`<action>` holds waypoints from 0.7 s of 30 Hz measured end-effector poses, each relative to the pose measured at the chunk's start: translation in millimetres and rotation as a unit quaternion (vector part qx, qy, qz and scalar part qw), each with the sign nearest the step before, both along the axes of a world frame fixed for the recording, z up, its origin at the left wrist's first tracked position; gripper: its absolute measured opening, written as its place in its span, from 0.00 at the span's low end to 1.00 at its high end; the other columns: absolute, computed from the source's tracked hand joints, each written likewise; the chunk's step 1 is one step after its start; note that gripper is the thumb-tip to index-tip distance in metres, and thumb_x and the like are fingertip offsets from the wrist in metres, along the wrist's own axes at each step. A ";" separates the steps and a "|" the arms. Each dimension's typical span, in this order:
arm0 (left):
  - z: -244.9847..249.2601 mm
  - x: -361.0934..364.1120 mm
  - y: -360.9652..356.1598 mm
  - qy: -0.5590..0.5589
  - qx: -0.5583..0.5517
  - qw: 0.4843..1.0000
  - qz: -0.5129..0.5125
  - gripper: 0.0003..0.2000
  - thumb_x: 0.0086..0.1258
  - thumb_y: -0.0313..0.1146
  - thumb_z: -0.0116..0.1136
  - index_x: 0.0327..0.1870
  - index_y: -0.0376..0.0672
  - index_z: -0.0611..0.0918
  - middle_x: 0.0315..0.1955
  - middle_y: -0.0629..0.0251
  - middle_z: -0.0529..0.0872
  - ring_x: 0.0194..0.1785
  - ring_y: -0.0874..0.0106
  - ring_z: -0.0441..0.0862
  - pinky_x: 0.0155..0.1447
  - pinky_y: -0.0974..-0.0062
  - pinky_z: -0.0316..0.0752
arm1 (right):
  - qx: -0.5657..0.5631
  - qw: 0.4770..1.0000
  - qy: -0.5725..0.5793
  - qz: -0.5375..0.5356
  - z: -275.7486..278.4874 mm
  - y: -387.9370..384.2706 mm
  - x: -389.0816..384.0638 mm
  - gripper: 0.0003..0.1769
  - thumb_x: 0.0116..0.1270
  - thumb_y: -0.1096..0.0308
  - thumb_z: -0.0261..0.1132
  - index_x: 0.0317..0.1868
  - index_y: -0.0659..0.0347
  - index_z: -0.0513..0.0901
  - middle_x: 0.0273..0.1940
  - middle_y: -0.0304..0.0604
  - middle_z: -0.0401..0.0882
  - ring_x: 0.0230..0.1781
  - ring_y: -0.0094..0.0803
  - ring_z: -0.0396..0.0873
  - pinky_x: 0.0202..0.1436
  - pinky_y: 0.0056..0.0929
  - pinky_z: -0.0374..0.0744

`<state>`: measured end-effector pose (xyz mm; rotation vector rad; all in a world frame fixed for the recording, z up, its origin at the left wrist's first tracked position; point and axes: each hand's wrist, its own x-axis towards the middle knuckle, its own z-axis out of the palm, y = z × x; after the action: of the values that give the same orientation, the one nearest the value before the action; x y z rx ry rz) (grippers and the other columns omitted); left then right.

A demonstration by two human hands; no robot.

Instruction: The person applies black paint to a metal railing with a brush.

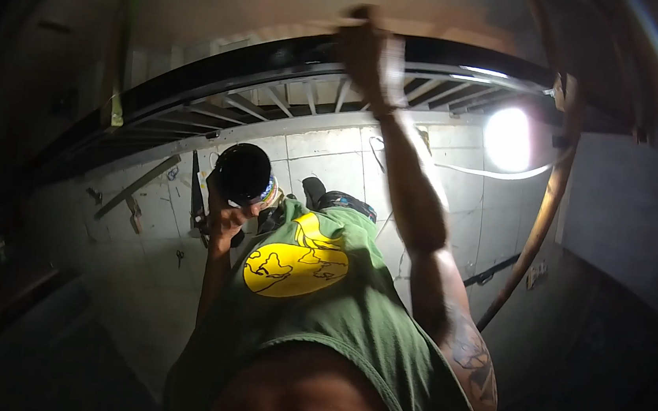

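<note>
Right hand [367,55] clamped on rail [279,62], 12 o'clock; left hand [225,219] grips dark round object [243,172], 10 o'clock; a loosened grip could drop it.

A sleeveless green shirt [357,327] with a yellow print [295,264] outlined in black on the chest; both arms bare, a dark tattoo [476,362] covering the right upper arm
</note>
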<state>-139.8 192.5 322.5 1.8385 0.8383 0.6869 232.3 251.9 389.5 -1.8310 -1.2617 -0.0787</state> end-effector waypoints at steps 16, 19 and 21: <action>17.5 -5.9 -12.4 -0.019 -0.032 0.992 0.124 0.50 0.44 0.56 0.75 0.63 0.37 0.59 0.53 0.53 0.72 0.53 0.62 0.76 0.55 0.67 0.76 | -0.113 0.948 -0.298 -0.005 33.9 64.1 -163.6 0.15 0.63 0.62 0.59 0.46 0.62 0.74 0.35 0.47 0.77 0.30 0.31 0.81 0.21 0.27 0.79; 39.3 -8.0 -20.5 -0.181 -0.362 0.891 0.207 0.45 0.47 0.44 0.77 0.65 0.45 0.60 0.56 0.58 0.71 0.55 0.64 0.74 0.60 0.68 0.75 | -0.114 0.977 -0.132 0.123 69.6 67.5 -200.1 0.14 0.60 0.66 0.60 0.44 0.64 0.74 0.33 0.49 0.78 0.31 0.38 0.84 0.25 0.32 0.82; 34.4 -17.1 -20.3 -0.269 -0.428 0.843 0.184 0.45 0.47 0.42 0.77 0.65 0.46 0.60 0.56 0.59 0.71 0.55 0.65 0.74 0.60 0.68 0.76 | -0.139 0.980 -0.085 0.117 70.4 68.1 -191.2 0.14 0.59 0.67 0.62 0.44 0.63 0.74 0.30 0.47 0.79 0.28 0.38 0.84 0.25 0.32 0.81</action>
<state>-156.9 172.3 356.9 0.6290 0.9107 0.8278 41.1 320.0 459.8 -1.9250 -1.6717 0.0766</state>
